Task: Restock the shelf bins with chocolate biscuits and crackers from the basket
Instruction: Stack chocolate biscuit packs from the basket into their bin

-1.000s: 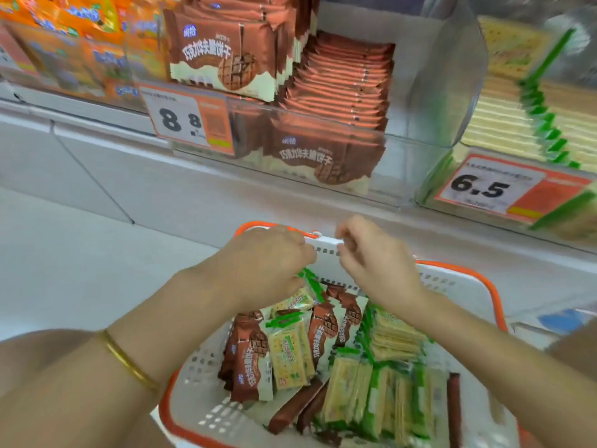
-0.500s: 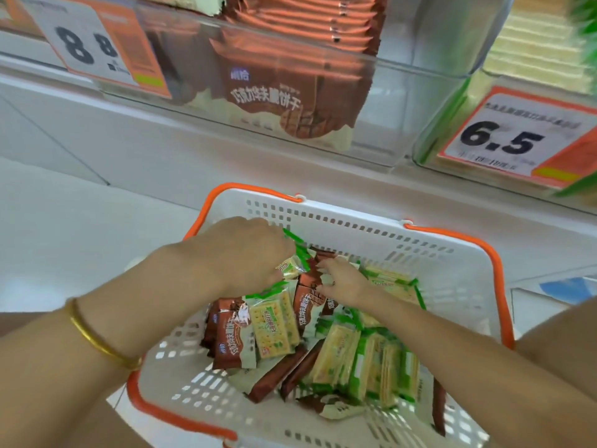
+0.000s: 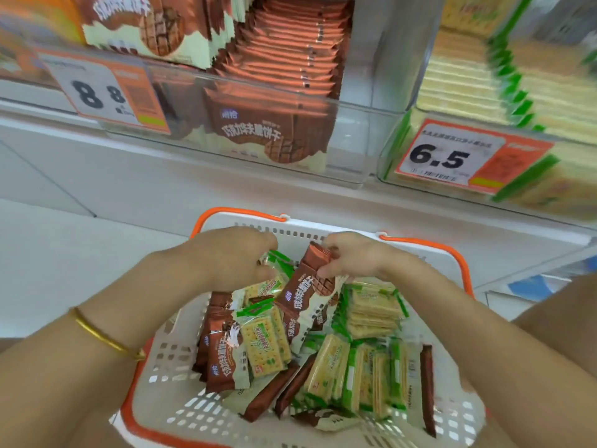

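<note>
A white basket point(image 3: 181, 412) with an orange rim sits below the shelf, filled with several brown chocolate biscuit packs and green cracker packs point(image 3: 326, 367). My right hand point(image 3: 352, 257) pinches the top of a brown chocolate biscuit pack point(image 3: 303, 286) and lifts its end out of the pile. My left hand point(image 3: 232, 257) is curled over a green cracker pack point(image 3: 274, 279) at the basket's far side. Above, a clear bin of chocolate biscuits point(image 3: 284, 59) stands left of a clear bin of crackers point(image 3: 468, 76).
Price tags reading 8.8 point(image 3: 106, 92) and 6.5 point(image 3: 452, 156) hang on the bin fronts. An orange-packaged product point(image 3: 32, 27) fills the bin at far left. A gold bangle point(image 3: 103, 337) sits on my left wrist. White shelf face and floor lie behind the basket.
My hands dropped from the basket's far rim into the pile. The right hand has taken hold of a chocolate biscuit pack and raised it; the view tilted back up to the bins.
</note>
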The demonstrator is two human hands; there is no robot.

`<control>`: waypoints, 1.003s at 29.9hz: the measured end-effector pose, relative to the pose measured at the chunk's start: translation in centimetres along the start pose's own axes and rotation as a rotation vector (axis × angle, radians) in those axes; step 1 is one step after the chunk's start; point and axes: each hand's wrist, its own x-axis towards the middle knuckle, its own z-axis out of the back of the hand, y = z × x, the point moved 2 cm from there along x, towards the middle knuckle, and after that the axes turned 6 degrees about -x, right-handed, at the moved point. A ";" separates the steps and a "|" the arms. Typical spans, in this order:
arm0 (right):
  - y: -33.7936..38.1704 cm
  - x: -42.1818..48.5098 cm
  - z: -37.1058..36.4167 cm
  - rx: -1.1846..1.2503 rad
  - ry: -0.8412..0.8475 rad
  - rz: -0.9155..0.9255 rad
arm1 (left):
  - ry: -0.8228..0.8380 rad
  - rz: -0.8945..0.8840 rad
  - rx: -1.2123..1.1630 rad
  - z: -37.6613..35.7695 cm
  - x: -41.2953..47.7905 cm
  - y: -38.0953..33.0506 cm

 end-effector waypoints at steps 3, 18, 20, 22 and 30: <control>4.4 -3.4 1.9 0.232 -0.129 0.164 | -0.023 0.010 -0.349 1.1 -0.5 0.1; 22.9 -7.4 10.7 0.253 -0.978 0.701 | -1.430 -0.071 -0.222 11.3 -9.7 6.7; 24.6 -5.0 10.5 0.147 -1.020 0.665 | -1.341 -0.010 -0.145 10.9 -8.7 7.2; 26.1 -2.9 9.9 -0.044 -1.067 0.612 | -1.250 0.030 -0.116 10.3 -7.7 7.4; 27.0 0.0 10.0 -0.593 -1.245 0.248 | -1.103 0.137 -0.078 10.0 -6.8 7.5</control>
